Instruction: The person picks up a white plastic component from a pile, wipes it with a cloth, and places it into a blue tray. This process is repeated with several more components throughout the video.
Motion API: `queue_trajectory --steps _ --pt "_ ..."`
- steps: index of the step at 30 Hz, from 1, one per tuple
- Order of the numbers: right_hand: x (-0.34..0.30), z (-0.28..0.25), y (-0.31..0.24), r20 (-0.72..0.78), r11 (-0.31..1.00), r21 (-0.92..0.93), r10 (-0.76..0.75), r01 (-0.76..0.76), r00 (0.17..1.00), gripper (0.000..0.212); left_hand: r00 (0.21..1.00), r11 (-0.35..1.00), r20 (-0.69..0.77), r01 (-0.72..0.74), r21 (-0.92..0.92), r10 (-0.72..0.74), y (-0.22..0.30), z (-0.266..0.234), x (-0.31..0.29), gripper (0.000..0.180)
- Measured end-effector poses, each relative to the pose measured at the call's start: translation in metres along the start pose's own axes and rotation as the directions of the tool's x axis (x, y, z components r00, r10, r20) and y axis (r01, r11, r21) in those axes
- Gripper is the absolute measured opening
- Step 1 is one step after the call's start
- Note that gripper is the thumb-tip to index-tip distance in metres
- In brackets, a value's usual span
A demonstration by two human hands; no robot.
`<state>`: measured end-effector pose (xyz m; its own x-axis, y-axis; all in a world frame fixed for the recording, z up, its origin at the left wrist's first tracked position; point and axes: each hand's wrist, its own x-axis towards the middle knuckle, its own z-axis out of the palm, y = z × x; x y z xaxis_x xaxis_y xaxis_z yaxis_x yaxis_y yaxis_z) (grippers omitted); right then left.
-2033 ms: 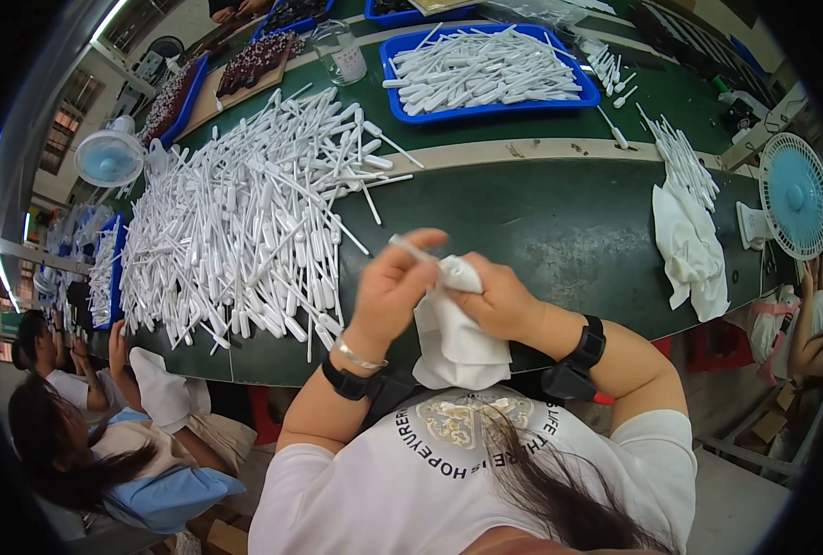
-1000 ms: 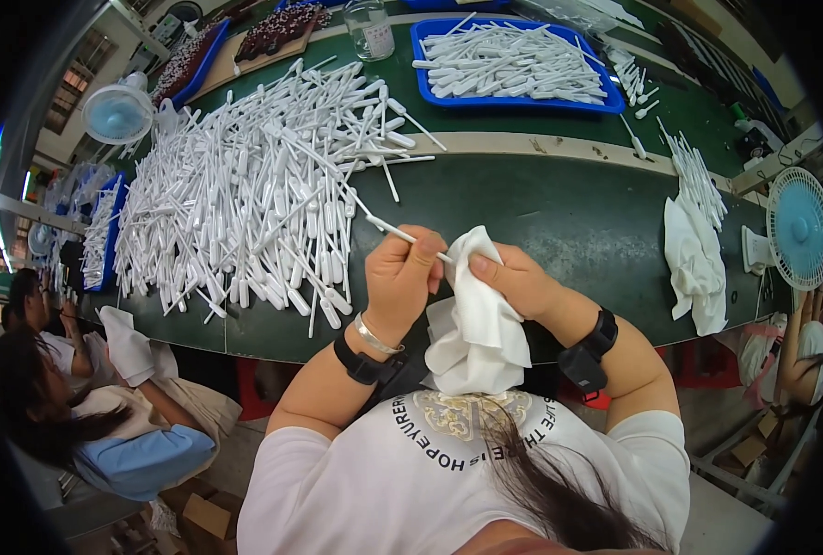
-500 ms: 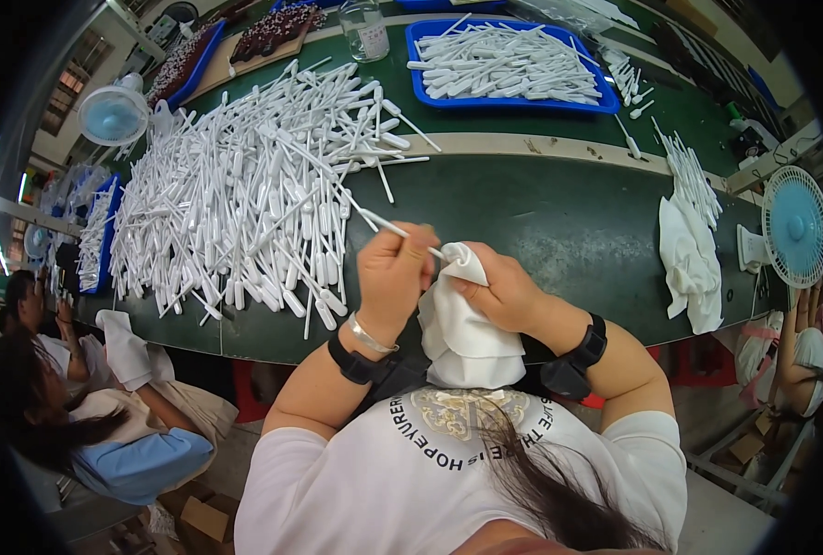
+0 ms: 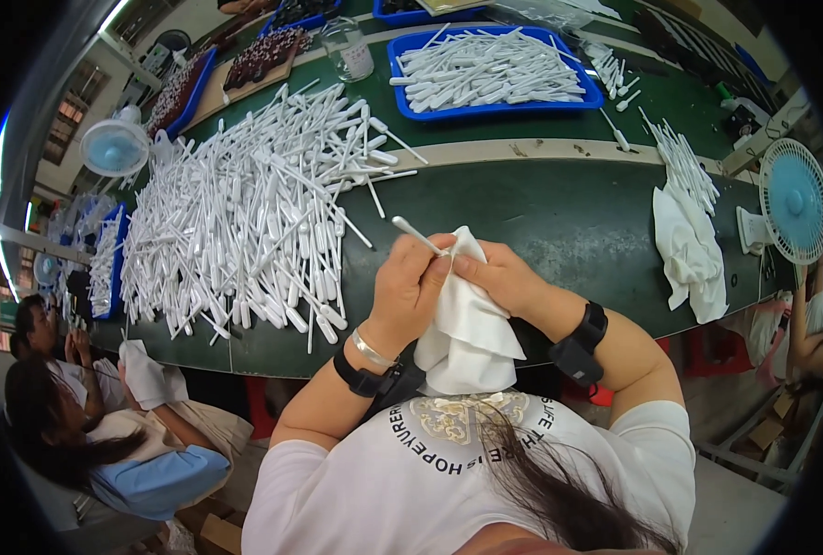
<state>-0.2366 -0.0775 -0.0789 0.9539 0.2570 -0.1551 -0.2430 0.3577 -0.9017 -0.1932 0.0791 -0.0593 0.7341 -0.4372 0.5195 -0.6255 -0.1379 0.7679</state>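
Note:
Both my hands meet just above the table's near edge. My left hand (image 4: 406, 289) is closed on a thin white plastic dropper pipette (image 4: 416, 233), which slants up and left past the fingers. The pipette's other end runs to the top fold of a white cloth (image 4: 472, 324) and is hidden there. My right hand (image 4: 506, 279) pinches that cloth near its top, and the rest hangs down in front of my shirt. To the left of my hands lies a large heap of similar white pipettes (image 4: 236, 213) on the dark green tabletop (image 4: 541, 213).
A blue tray (image 4: 499, 112) full of pipettes stands beyond a pale strip. At right lie a second white cloth (image 4: 689, 254), a bunch of pipettes (image 4: 681, 165) and a fan (image 4: 793, 199). Behind the heap stands a glass jar (image 4: 349, 54). Co-workers (image 4: 46, 398) sit at left.
My left hand has closed in on the cloth and my right hand. Less of the pipette sticks out past my left fingers. The whole view has shifted slightly.

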Motion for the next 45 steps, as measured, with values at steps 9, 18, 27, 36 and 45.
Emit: queue_trajectory --steps 9,18,27,36,45 --pt "0.005 -0.016 0.007 0.035 0.88 0.458 0.126 -0.128 0.991 0.022 0.941 0.935 0.337 -0.131 0.329 0.013 0.019 0.004 0.022 0.018" --pt "0.003 -0.024 -0.016 0.082 0.961 0.238 0.127 -0.143 0.989 0.025 0.909 0.816 0.417 -0.238 0.527 -0.004 -0.06 0.045 0.201 0.033" --pt "0.002 -0.025 -0.004 0.095 0.977 0.126 0.159 -0.17 0.983 0.026 0.923 0.756 0.375 -0.184 0.628 -0.087 -0.08 0.091 0.22 0.035" --pt "0.009 -0.031 -0.003 0.052 0.987 0.042 0.156 -0.158 0.986 0.021 0.794 0.884 0.516 0.055 0.464 -0.32 -0.004 -0.051 0.145 0.024" --pt "0.007 -0.018 -0.011 0.072 0.977 0.126 0.163 -0.171 0.984 0.023 0.741 0.798 0.559 -0.052 0.601 -0.373 0.01 -0.152 -0.013 0.014"
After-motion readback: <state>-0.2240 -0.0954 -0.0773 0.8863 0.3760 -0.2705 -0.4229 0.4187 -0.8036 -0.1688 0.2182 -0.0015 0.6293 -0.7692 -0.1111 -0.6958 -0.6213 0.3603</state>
